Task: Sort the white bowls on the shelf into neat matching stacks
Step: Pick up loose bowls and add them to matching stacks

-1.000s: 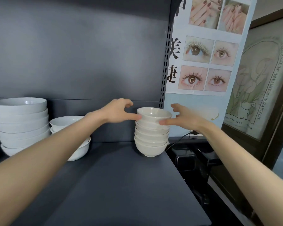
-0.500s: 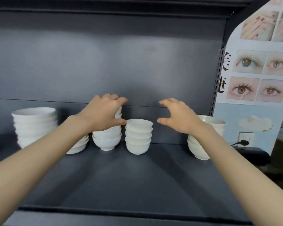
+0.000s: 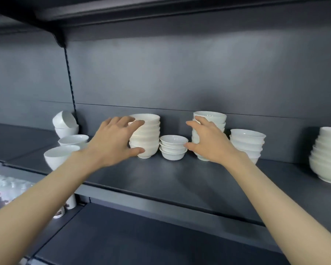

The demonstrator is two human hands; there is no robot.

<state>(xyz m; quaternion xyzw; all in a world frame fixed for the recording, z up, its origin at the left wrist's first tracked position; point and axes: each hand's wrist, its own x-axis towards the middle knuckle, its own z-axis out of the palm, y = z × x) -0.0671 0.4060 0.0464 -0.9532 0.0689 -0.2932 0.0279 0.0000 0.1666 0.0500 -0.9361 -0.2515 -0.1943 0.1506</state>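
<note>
while both arms reach over shelf (image 3: 180, 178), left hand (image 3: 115, 142) spreads straight fingers against tall bowl stack (image 3: 149, 131), thumb at base. right hand (image 3: 208, 142) splayed likewise on second stack (image 3: 214, 116). small stack (image 3: 173, 148) at 3 o'clock of tall one.

On the dark shelf (image 3: 180, 178), the left hand (image 3: 115, 139) spreads across a tall bowl stack (image 3: 150, 134), thumb low and fingers at the rim, seemingly touching it. The right hand (image 3: 208, 143) spreads before a second tall stack (image 3: 214, 118). Between them sits a short stack of small bowls (image 3: 173, 148). Loose bowls (image 3: 60, 157) stand at the left.
</note>
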